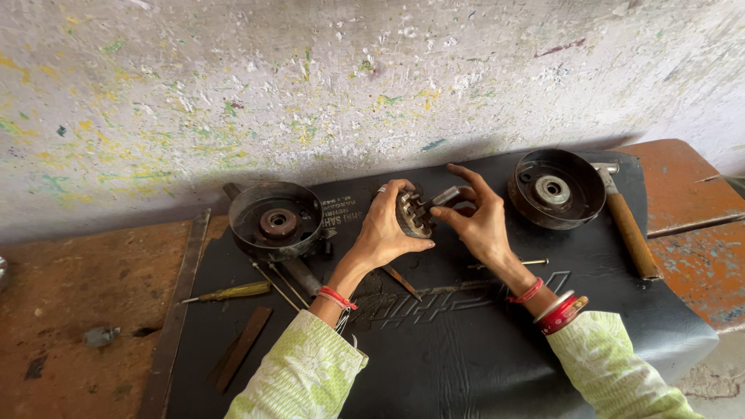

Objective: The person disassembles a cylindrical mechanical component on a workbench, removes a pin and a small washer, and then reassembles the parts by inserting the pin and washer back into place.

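My left hand [384, 229] grips a round toothed metal part [414, 214], holding it upright above a black mat [466, 341]. My right hand [477, 221] pinches a small silvery metal piece [446, 195] between thumb and forefinger, right against the top of the toothed part. Both wrists wear red threads and bangles, with pale green patterned sleeves below. What lies behind the hands on the mat is hidden.
A dark round pulley-like housing [275, 221] sits left of the hands, a second one [556, 188] to the right. A wooden-handled hammer [630, 229] lies at the right. A yellow-handled screwdriver [233, 292], thin rods [283, 285] and flat metal strips [242, 348] lie at left. A paint-flecked wall [310, 85] stands behind.
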